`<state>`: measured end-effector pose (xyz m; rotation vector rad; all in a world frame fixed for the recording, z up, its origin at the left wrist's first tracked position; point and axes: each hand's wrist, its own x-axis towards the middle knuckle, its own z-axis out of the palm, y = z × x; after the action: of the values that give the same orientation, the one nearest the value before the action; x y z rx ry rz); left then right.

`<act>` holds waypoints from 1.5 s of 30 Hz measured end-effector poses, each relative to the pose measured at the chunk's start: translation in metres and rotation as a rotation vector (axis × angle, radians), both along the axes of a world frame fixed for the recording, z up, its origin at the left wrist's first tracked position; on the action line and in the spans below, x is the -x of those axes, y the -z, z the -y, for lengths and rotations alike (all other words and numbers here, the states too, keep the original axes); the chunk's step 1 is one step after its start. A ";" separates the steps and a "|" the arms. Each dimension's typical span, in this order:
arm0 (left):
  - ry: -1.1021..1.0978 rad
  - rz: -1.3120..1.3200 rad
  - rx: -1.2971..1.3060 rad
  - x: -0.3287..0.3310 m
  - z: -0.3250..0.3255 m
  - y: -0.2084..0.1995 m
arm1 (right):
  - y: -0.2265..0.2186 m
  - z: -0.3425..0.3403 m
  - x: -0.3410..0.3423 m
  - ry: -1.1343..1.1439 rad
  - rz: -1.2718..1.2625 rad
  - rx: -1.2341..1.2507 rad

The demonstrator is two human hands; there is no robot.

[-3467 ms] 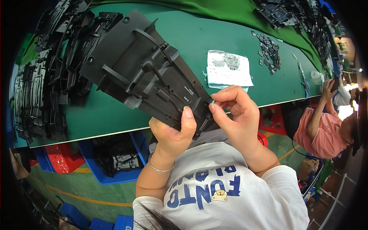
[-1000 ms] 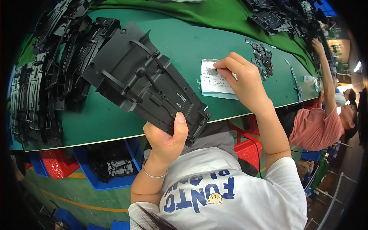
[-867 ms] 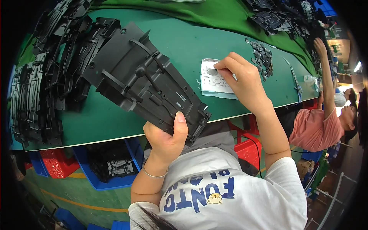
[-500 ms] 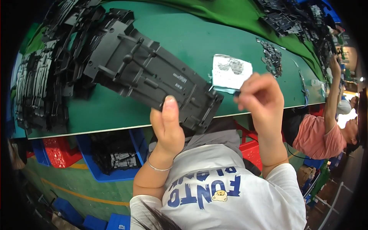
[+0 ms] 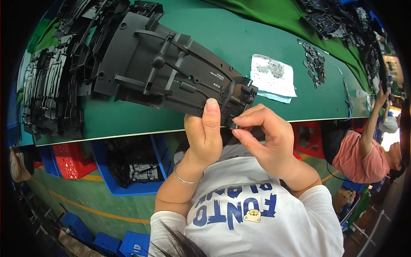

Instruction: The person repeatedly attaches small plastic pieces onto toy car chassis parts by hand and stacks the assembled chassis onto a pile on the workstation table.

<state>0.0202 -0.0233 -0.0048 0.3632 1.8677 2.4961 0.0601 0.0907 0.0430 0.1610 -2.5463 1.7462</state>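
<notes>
A long black moulded plastic chassis tray (image 5: 141, 64) is held up slantwise above the green table. My left hand (image 5: 204, 132) grips its near edge, thumb on the upper face and the other fingers underneath, mostly hidden. At the tray's narrow right end, my right hand (image 5: 267, 135) pinches a small black plastic piece (image 5: 234, 124) between thumb and forefinger, against the near corner. A similar small dark piece (image 5: 247, 81) sits at the far corner of that end.
Stacked black trays (image 5: 53, 85) fill the table's left side. A printed paper sheet (image 5: 272, 75) and many small black pieces (image 5: 314, 64) lie to the right on the green table (image 5: 205, 25). Blue bin (image 5: 124, 188) below holds black parts. Another person (image 5: 359, 154) works at far right.
My right hand has come left and down from beside the paper to the tray's near right corner, bringing the small black piece against it. The tray remains in my left hand.
</notes>
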 end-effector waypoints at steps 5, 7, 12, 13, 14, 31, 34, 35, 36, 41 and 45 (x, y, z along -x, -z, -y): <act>-0.009 0.005 0.065 0.000 -0.002 -0.005 | 0.000 0.002 0.000 0.064 0.032 0.051; -0.071 -0.019 0.050 0.000 -0.004 -0.004 | 0.001 0.003 0.000 0.065 0.028 0.054; -0.105 -0.107 0.012 0.001 -0.006 0.002 | 0.000 0.001 0.001 0.059 0.012 0.037; -0.104 -0.106 0.013 0.000 -0.005 0.002 | 0.000 0.001 0.001 0.059 0.013 0.029; -0.062 -0.090 0.043 -0.001 -0.004 0.002 | 0.000 0.001 0.001 0.061 0.014 0.022; -0.016 -0.087 0.079 -0.002 -0.001 0.009 | 0.000 0.001 0.004 0.075 -0.005 -0.043; -0.004 -0.039 0.201 -0.003 -0.001 0.009 | 0.000 0.000 0.004 0.076 -0.005 -0.060; -0.017 -0.066 0.150 -0.002 -0.003 0.008 | 0.000 0.000 0.003 0.074 -0.008 -0.069; -0.031 -0.093 0.100 -0.001 -0.005 0.008 | 0.000 0.001 0.003 0.074 -0.008 -0.069; -0.054 -0.124 0.130 0.000 -0.006 0.009 | 0.000 0.000 0.004 0.063 -0.015 -0.075; -0.002 -0.109 0.190 -0.001 -0.002 0.004 | -0.001 0.001 0.004 0.090 -0.012 -0.121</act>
<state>0.0210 -0.0210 -0.0088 0.5017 2.1240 2.3172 0.0564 0.0900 0.0440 0.0604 -2.6071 1.5565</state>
